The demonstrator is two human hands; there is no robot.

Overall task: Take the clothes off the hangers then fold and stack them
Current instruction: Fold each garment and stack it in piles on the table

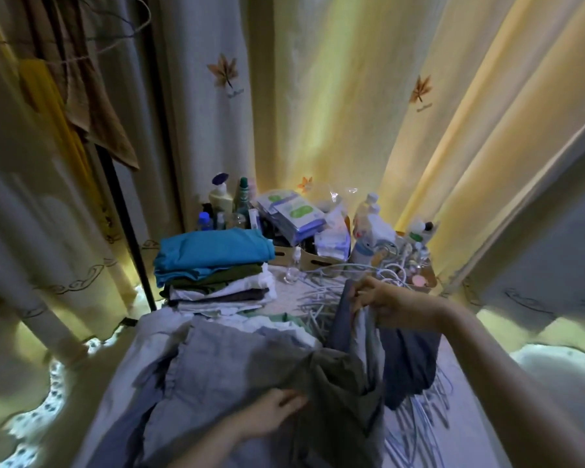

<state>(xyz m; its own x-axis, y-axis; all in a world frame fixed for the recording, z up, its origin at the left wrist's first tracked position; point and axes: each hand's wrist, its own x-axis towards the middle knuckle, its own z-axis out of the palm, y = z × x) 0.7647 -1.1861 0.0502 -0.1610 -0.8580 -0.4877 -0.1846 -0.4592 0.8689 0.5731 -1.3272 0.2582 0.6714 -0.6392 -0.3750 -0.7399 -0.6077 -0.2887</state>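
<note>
Clothes, listed from the left of the frame.

1. Upper left: yellow garment and brown cloth, both hanging, not yet taken down.
2. Left of centre: folded stack, teal piece on top, edges roughly square. Bottles and a cardboard box stand just behind it.
3. Lower centre: unfolded pile of grey-blue pieces, loose and overlapping.
4. Left hand, lower centre: fingers curled onto an edge of the olive-grey garment, which lies across the pile.
5. Right hand, right of centre: closed in a pinch on the bunched top of the dark blue garment, raised so the cloth hangs below it. A pale strip sits in the same bunch. Whether a hanger is inside cannot be told.
6. White hangers, centre right: a tangled heap behind and beside the raised cloth, with more at lower right.

Step in hand, as judged: separating one piece from the pile for folding.

Handling notes:
- Pin the pile with the left hand so only one garment rises.
- Feel the neck for a hanger before shaking out.
- Regrip at the shoulders, not in a bunch.
- Lift the hem well away from the hanger heap, since the hooks look likely to snag it.
- Lay the piece flat, fold it to the stack's width, and set it on the teal piece.
</note>
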